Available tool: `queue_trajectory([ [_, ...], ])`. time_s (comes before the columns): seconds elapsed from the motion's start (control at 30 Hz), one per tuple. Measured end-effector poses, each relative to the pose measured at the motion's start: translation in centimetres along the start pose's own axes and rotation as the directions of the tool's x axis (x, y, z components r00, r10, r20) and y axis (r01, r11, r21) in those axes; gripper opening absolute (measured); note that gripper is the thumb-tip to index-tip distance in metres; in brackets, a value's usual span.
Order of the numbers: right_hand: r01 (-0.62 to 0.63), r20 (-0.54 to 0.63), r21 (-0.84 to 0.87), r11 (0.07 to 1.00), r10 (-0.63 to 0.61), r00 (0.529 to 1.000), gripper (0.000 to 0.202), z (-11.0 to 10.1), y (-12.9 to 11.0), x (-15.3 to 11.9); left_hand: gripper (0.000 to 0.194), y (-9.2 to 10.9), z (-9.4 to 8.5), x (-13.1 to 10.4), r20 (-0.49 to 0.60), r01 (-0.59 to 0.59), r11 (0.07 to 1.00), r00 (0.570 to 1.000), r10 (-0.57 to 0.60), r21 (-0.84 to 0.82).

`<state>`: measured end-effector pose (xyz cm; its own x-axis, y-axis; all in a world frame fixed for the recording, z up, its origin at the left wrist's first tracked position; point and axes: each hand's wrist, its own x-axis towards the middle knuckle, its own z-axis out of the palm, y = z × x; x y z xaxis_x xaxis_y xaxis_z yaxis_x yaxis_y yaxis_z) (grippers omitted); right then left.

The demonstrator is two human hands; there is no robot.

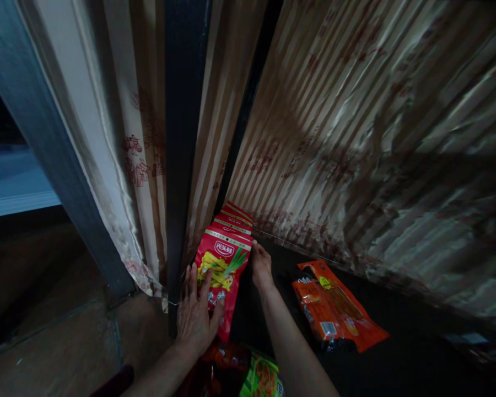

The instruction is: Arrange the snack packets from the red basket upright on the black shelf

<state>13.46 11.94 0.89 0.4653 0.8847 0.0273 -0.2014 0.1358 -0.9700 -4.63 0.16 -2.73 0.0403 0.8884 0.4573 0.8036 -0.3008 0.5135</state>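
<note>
A red snack packet (225,248) with yellow pieces and green stalks pictured on it lies at the front of a row of similar red packets (233,212), beside a dark post. My left hand (198,311) rests on its lower left part, fingers spread. At the packet's upper right edge is my right hand (261,262), its fingers bent together against the edge; whether they pinch it is hard to make out.
Orange packets (334,306) lie on the dark shelf (289,253) to the right. A green packet (262,377) and dark red packaging (225,364) are near the bottom. Patterned curtains (334,138) hang behind, with a dark upright post (184,138) at left.
</note>
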Motion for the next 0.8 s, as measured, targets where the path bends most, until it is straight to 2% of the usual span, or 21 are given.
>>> queue_trajectory([
  [0.1,-0.001,-0.083,0.091,0.996,0.009,0.996,0.041,0.3,0.5,0.4,0.061,0.0,0.4,0.1,-0.016,-0.005,1.0,1.0,0.005,0.02],
  [0.17,-0.014,-0.088,0.093,0.996,0.023,0.996,0.039,0.4,0.6,0.7,0.062,0.0,0.6,0.2,-0.029,-0.012,0.999,0.999,0.013,0.032],
  [0.37,0.01,0.051,0.085,0.996,-0.014,0.999,0.033,0.4,0.1,0.5,0.063,0.1,0.5,0.4,-0.039,-0.011,0.999,0.999,0.013,0.045],
  [0.5,-0.116,0.198,0.102,0.988,0.094,0.976,0.037,0.1,-1.2,0.4,0.061,0.2,0.4,0.4,-0.027,-0.007,0.998,1.0,0.009,0.058],
  [0.63,-0.298,0.31,0.071,0.952,0.263,0.914,0.046,0.1,-2.6,0.8,0.06,0.2,0.4,0.4,-0.027,-0.015,0.998,1.0,0.017,0.062],
  [0.73,-0.293,0.367,-0.022,0.956,0.28,0.887,0.041,0.8,-3.3,1.3,0.059,0.2,0.4,0.5,-0.031,-0.01,0.998,0.999,0.012,0.062],
  [0.8,-0.254,0.358,-0.035,0.967,0.249,0.9,0.041,1.4,-3.4,1.5,0.059,0.3,0.3,0.6,-0.034,-0.009,0.998,0.999,0.011,0.059],
])
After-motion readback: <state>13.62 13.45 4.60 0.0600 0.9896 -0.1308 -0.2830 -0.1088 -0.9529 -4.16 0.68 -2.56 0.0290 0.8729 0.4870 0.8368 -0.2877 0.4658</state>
